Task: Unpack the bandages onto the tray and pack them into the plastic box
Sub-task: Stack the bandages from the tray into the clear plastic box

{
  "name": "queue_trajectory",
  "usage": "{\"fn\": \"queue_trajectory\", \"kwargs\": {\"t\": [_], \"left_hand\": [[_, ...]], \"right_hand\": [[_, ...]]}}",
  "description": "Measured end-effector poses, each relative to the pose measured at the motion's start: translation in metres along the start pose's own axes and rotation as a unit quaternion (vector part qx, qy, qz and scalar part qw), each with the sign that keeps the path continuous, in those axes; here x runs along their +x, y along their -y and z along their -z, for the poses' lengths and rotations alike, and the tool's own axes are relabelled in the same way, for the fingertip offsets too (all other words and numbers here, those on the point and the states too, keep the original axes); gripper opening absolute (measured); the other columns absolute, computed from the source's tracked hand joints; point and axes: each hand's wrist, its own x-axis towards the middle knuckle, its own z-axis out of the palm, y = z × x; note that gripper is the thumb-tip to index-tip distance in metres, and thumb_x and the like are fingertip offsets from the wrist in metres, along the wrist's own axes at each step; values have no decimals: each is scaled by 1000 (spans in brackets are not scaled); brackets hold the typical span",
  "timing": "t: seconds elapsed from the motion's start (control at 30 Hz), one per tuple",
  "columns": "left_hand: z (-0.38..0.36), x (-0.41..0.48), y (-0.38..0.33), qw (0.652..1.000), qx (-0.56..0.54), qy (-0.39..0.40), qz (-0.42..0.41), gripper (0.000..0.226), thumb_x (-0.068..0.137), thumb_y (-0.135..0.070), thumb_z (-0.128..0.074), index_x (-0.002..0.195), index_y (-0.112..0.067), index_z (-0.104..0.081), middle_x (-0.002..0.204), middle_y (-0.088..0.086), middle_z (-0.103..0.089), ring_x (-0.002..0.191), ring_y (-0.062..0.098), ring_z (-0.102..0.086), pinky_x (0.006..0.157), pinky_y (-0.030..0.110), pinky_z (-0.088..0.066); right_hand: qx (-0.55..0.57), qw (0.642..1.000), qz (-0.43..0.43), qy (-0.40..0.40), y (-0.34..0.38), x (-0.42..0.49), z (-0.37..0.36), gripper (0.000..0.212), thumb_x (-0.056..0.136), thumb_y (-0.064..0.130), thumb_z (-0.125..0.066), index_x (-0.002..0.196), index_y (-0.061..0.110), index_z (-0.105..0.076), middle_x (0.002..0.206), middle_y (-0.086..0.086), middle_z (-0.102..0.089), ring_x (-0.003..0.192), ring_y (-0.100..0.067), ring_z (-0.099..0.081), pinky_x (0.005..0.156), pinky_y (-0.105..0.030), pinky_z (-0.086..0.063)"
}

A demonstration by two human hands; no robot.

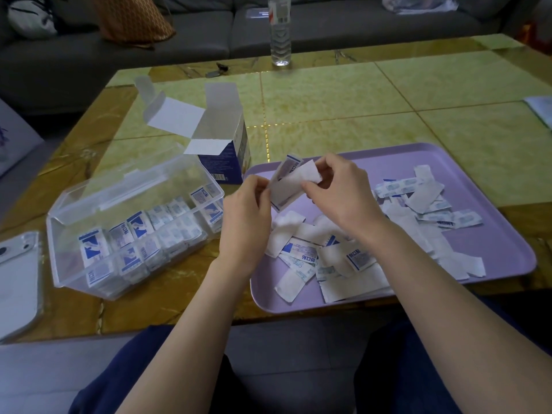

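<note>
Both hands hold a small stack of white-and-blue wrapped bandages (291, 182) above the left end of the purple tray (507, 264). My left hand (246, 216) pinches the stack's lower left edge. My right hand (337, 189) grips its right end. Several loose bandages (325, 258) lie scattered over the tray. To the left stands the clear plastic box (89, 204), with rows of bandages (140, 237) packed upright inside it.
An opened blue-and-white cardboard carton (222, 162) stands between box and tray. A phone (18, 276) lies at the table's left edge. A clear water bottle (280, 31) stands at the far edge, with a grey sofa behind. My knees are below the table's near edge.
</note>
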Motion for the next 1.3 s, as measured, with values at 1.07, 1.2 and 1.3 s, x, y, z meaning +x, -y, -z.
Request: {"fn": "queue_trajectory", "kwargs": {"t": [1.07,1.2,1.3], "left_hand": [[-22,0,11,960,216,39,-173,9,88,-15,-55,90,-11,-63,74,5,-65,87,29,-50,72,31,-22],[-23,-1,7,967,154,140,-145,15,93,-12,-49,105,-10,-58,92,7,-66,87,27,-49,72,36,-36],[-21,-2,10,963,184,163,-109,19,93,-16,-47,111,-13,-51,101,4,-59,90,23,-46,76,36,-39]], "right_hand": [[-170,973,76,136,-6,-10,-6,75,85,4,-62,146,19,-23,147,-8,-26,134,-25,-23,108,-33,-26],[-182,968,44,164,-15,-8,-16,39,87,-3,-47,122,12,-54,123,-10,-50,119,-27,-42,97,-38,-39],[-179,976,22,126,-18,-3,-17,33,85,-4,-45,111,11,-61,112,-12,-57,108,-29,-49,90,-41,-43]]}}
